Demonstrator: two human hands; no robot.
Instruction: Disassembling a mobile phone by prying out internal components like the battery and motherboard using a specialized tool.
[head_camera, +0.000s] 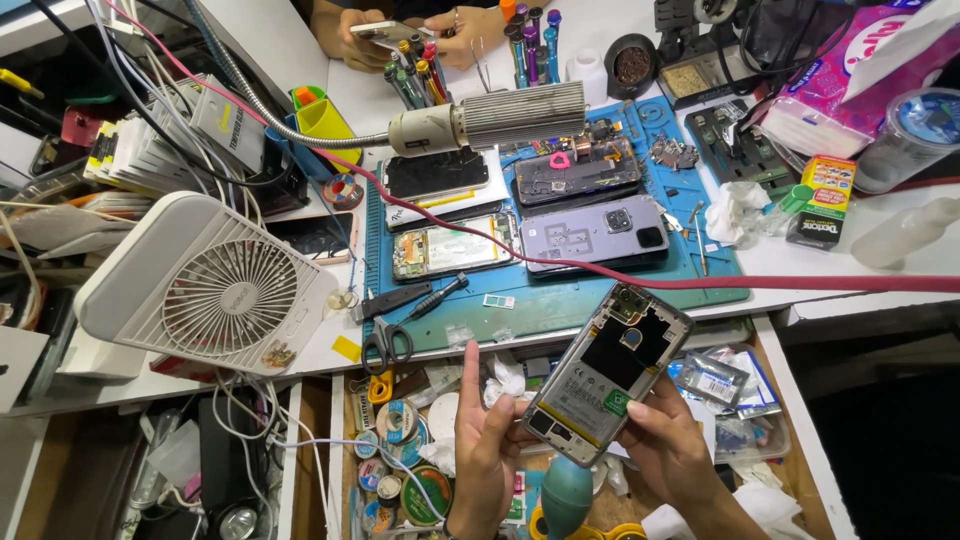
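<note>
Phone (608, 373), back removed, grasped by left hand (487, 450) and right hand (672, 447) above drawer (790, 470); edges best gripped, exposed board left untouched.

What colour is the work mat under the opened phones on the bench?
The work mat is teal blue, seen in the head view.

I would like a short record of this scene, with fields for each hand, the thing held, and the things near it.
Left hand: supports the lower end of the opened phone, index finger raised
Right hand: grips the phone's lower right edge
Opened phone: back cover off, insides showing, tilted
Below the hands: teal air blower, open drawer with tape rolls
On the blue mat: several phones, scissors
Left side: white fan
Another person's hands: at the far edge, holding a phone
</note>
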